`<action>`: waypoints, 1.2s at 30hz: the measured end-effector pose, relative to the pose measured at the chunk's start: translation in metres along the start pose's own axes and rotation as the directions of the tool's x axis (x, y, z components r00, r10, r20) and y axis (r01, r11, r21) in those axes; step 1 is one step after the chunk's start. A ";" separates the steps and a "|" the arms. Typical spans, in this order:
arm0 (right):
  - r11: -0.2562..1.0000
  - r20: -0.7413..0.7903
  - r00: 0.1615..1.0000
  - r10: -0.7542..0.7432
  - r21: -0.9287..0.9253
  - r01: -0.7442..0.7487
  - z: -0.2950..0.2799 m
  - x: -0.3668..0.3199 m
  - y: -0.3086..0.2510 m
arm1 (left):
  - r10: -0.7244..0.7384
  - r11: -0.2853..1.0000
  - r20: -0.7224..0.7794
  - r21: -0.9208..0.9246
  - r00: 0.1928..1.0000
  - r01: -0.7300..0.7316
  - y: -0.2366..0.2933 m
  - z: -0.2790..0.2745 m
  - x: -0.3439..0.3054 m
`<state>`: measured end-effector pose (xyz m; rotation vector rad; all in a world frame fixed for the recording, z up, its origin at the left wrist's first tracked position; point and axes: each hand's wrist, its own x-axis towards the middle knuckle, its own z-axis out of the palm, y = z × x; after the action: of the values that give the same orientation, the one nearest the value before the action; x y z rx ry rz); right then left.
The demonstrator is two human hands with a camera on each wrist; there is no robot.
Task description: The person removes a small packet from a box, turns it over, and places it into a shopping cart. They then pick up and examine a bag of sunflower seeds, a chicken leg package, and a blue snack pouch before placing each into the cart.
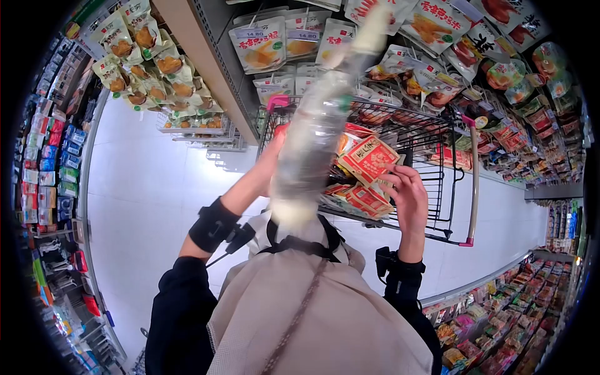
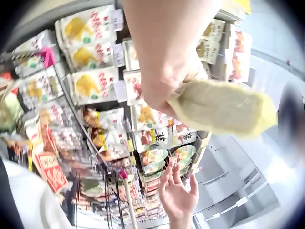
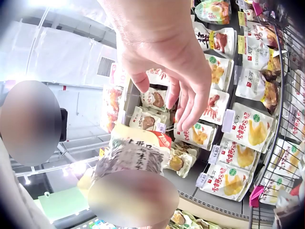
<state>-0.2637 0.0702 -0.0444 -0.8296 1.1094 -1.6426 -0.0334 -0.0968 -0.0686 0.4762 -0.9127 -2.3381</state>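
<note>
My left hand grips a long, pale plastic package, raised upright over the cart and blurred in the head view. The left wrist view has the left hand at one end of the cream-coloured package; its fingertips are hidden. Dark print and a red corner show on the package in the right wrist view. My right hand is empty, its fingers loosely bent beside red-and-tan packets in the cart. Those fingers hang apart from the package, the right hand being above it.
A black wire cart with pink corners and a handle stands ahead. Beyond it, a shelf of hanging food pouches carries price tags. More goods line the left aisle and a bin of packets at lower right. White floor lies between.
</note>
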 end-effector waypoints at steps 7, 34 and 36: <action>0.993 0.097 0.989 0.115 -0.051 -0.110 0.028 0.003 0.006 | 0.266 0.867 -0.076 0.455 0.961 -0.204 0.002 0.001 -0.003; 0.995 0.112 0.989 0.092 0.015 -0.095 0.021 -0.001 0.012 | 0.378 0.749 -0.086 0.614 0.922 -0.249 -0.015 -0.004 -0.008; 0.996 0.089 0.992 0.085 0.018 -0.087 0.018 0.000 0.012 | 0.357 0.813 -0.175 0.541 0.917 -0.213 -0.021 -0.017 -0.003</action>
<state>-0.2440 0.0636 -0.0495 -0.8215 1.0498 -1.5295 -0.0305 -0.0912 -0.0949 0.7876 -1.3700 -1.6841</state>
